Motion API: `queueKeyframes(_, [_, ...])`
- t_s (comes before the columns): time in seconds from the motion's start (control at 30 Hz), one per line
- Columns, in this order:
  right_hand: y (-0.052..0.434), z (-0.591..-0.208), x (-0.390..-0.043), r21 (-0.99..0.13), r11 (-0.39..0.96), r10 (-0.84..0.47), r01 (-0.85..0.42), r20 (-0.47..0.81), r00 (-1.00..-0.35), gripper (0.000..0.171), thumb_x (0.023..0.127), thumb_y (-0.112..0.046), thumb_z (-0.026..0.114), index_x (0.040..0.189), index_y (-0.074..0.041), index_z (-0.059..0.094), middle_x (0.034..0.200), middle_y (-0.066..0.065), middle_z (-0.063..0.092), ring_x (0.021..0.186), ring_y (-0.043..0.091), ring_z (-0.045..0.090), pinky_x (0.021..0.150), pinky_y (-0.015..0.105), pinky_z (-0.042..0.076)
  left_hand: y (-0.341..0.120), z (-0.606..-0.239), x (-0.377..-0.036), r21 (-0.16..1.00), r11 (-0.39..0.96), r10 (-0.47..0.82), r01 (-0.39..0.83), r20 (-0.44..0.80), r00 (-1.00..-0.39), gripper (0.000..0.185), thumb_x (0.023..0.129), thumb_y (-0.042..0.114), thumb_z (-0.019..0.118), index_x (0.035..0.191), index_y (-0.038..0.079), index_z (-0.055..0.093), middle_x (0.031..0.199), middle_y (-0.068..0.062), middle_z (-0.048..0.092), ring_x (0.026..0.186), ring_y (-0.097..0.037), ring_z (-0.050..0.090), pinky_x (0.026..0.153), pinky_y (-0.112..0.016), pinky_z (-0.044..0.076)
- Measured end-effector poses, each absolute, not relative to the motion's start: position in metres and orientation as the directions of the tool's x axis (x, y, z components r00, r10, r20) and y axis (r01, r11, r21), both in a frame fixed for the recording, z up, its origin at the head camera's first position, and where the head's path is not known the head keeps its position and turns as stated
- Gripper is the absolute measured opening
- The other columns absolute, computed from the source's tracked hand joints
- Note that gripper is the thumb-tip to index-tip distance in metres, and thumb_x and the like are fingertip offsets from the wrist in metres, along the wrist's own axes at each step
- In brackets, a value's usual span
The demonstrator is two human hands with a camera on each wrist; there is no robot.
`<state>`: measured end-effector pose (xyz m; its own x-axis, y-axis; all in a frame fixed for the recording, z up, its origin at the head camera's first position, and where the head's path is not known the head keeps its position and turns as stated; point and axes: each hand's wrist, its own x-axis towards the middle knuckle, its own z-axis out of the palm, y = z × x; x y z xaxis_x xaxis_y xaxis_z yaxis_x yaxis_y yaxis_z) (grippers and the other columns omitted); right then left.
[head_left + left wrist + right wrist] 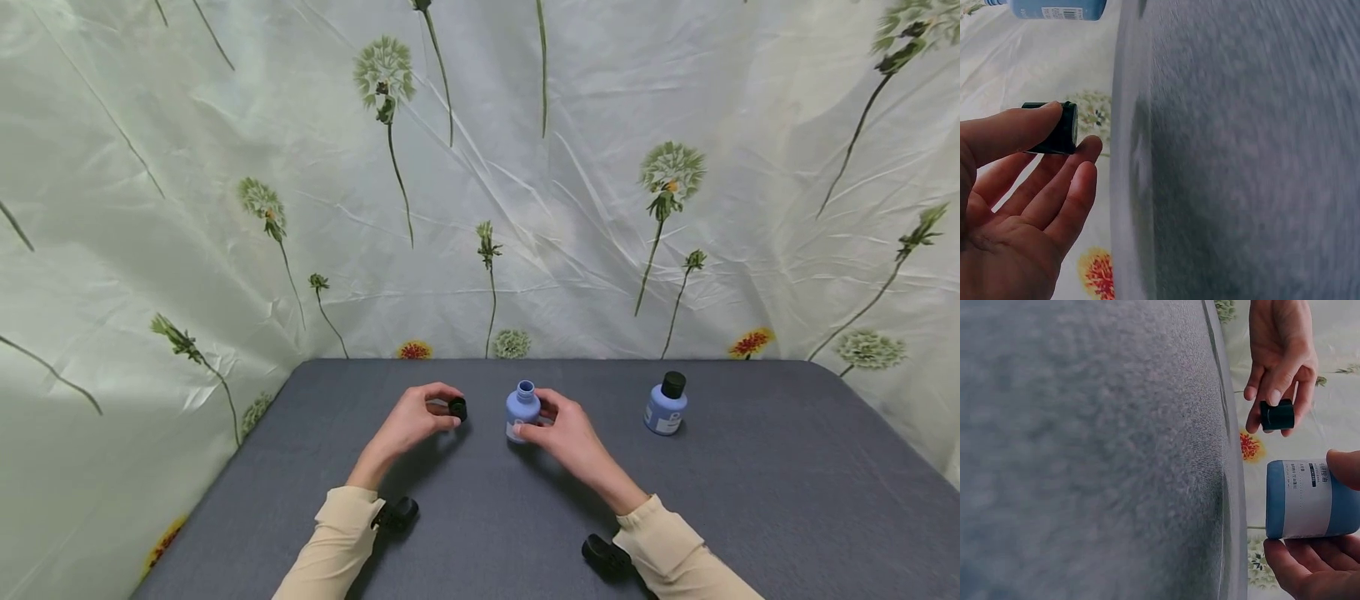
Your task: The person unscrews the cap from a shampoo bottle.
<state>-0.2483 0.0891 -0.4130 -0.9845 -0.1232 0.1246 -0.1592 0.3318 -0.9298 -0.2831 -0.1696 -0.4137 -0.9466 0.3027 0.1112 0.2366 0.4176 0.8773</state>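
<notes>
— What do we have in our hands?

— Our left hand (408,422) pinches a small black cap (457,408) between thumb and fingertips; the remaining fingers are only loosely bent. The left wrist view shows the cap (1055,128) held at the fingertips (1088,150), off the surface.

— And the other one?

— Our right hand (566,429) curls around an open blue bottle (522,411), thumb on one side and fingers on the other. The bottle stands upright on the grey counter (750,500), its neck uncovered.

— How close are cap and bottle?

— Near, but apart. The cap sits just left of the bottle, at about the height of its neck. From the right wrist we see the bottle's white label (1307,499) between thumb and fingers, with the cap (1277,415) a little beyond it.

— Anything else on the counter?

— A second blue bottle (665,405) with its black cap on stands to the right, well clear of our hands. Behind the counter hangs a pale cloth (570,167) printed with dandelions. Both sleeves (337,542) are beige, and a dark camera mount (606,556) sits at each wrist.
</notes>
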Motion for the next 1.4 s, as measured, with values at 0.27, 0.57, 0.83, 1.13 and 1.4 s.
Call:
queueKeyframes(0.27, [0.076,-0.412,-0.261,-0.935,0.298,-0.134,-0.193,0.159,-0.978,0.063,0.080,-0.011,0.080,0.135,0.003,0.054,0.123,0.018,0.064,0.115,0.033,0.061,0.088,0.041,0.052,-0.182,-0.416,-0.290,0.889,0.406,0.220,0.211,0.130,-0.967,0.035,0.081,-0.004,0.074,0.115,-0.001,0.068,0.110,-0.014,0.067,0.093,-0.026,0.068,0.072,-0.039,0.055])
queueKeyframes(0.57, [0.064,-0.409,-0.275,-0.922,0.333,-0.142,-0.197,0.158,-0.977,0.062,0.081,-0.012,0.081,0.135,0.001,0.055,0.124,0.017,0.063,0.116,0.032,0.060,0.090,0.043,0.051,-0.194,-0.414,-0.298,0.857,0.475,0.167,0.200,0.135,-0.977,0.033,0.080,-0.005,0.076,0.111,0.003,0.070,0.103,-0.012,0.070,0.091,-0.024,0.066,0.070,-0.033,0.053])
queueKeyframes(0.83, [0.054,-0.413,-0.284,-0.924,0.335,-0.153,-0.186,0.141,-0.978,0.062,0.081,-0.010,0.079,0.136,0.003,0.053,0.124,0.019,0.063,0.116,0.032,0.060,0.090,0.043,0.051,-0.203,-0.410,-0.302,0.847,0.510,0.137,0.148,0.090,-0.986,0.034,0.082,-0.007,0.073,0.114,0.002,0.069,0.110,-0.015,0.067,0.096,-0.027,0.066,0.075,-0.040,0.054])
queueKeyframes(1.13, [0.046,-0.416,-0.291,-0.920,0.353,-0.160,-0.171,0.121,-0.980,0.062,0.083,-0.011,0.078,0.137,0.003,0.052,0.126,0.018,0.062,0.117,0.032,0.059,0.091,0.044,0.050,-0.217,-0.413,-0.309,0.788,0.592,0.168,0.167,0.082,-0.982,0.036,0.079,-0.007,0.074,0.114,-0.002,0.068,0.108,-0.017,0.068,0.099,-0.030,0.065,0.074,-0.038,0.051])
queueKeyframes(1.4, [0.041,-0.416,-0.295,-0.918,0.354,-0.164,-0.181,0.130,-0.978,0.061,0.082,-0.010,0.079,0.136,0.002,0.053,0.125,0.018,0.062,0.116,0.032,0.059,0.091,0.043,0.050,-0.219,-0.414,-0.314,0.768,0.613,0.214,0.185,0.064,-0.975,0.041,0.077,-0.005,0.075,0.117,-0.003,0.067,0.112,-0.018,0.067,0.101,-0.031,0.065,0.073,-0.036,0.051])
